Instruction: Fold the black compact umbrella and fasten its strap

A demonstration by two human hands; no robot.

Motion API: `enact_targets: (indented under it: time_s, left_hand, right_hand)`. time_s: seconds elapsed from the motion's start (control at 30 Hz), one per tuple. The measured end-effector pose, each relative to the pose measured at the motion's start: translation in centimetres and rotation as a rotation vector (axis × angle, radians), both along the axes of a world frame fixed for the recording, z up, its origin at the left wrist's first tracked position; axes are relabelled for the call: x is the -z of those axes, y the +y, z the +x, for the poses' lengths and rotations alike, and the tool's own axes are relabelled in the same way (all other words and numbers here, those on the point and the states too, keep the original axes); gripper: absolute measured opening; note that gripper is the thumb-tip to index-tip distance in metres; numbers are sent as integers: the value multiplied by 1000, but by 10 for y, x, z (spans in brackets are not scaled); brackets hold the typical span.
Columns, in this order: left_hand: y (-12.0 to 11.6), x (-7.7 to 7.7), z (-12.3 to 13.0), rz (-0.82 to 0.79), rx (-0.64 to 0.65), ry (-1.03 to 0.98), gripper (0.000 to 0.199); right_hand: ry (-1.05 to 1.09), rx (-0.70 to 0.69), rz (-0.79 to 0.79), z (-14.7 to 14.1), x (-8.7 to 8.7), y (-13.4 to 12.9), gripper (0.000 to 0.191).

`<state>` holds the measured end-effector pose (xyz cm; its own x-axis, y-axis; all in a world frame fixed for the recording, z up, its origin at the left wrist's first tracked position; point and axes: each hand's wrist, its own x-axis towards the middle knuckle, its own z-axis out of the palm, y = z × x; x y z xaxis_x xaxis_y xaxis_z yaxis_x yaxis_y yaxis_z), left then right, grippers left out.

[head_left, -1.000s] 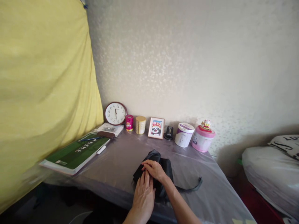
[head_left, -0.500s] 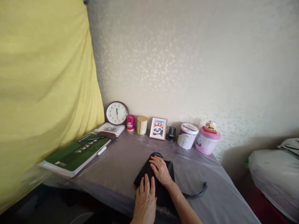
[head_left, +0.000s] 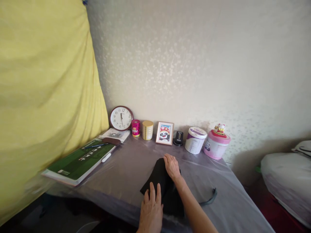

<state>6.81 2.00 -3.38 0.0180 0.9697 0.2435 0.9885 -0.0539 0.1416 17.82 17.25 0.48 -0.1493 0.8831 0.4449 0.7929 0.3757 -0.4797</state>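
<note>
A folded black cloth lies near the front edge of the table. My right hand has its fingers curled over the cloth's far right edge and grips it there; the fingertips are partly hidden. Spread and flat, my left hand rests on the near left part of the cloth with its fingers apart. From beneath my right forearm a dark strap trails out to the right over the tabletop; its link to the cloth is hidden.
Along the wall stand a round clock, a pink tin, a yellow-lidded can, a panda picture frame, a small black device, a white tub and a pink tub. A green book lies left.
My right hand has gone from lying flat on the cloth to curling over its far edge, slightly farther right. The cloth's far end looks folded differently. My left hand stays in place.
</note>
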Motion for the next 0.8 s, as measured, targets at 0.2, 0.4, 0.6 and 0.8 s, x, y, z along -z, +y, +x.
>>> enact_targets:
  time_s: [0.2,0.4,0.6,0.8]
  left_hand:
    - [-6,-19,-2,-94,13,23,58]
    - [-15,-44,-15,-217,143,-8,80]
    - [-16,-43,-24,-197,149,-40,87]
    - [-14,-42,-28,-178,145,-48,86]
  right_hand:
    - [7,-287,96,-3,5,-37,30]
    - [304,168,-112,50,2,-38,31]
    - [338,270,-311,84,20,-72,31]
    - [316,260,-331,73,18,-80,36]
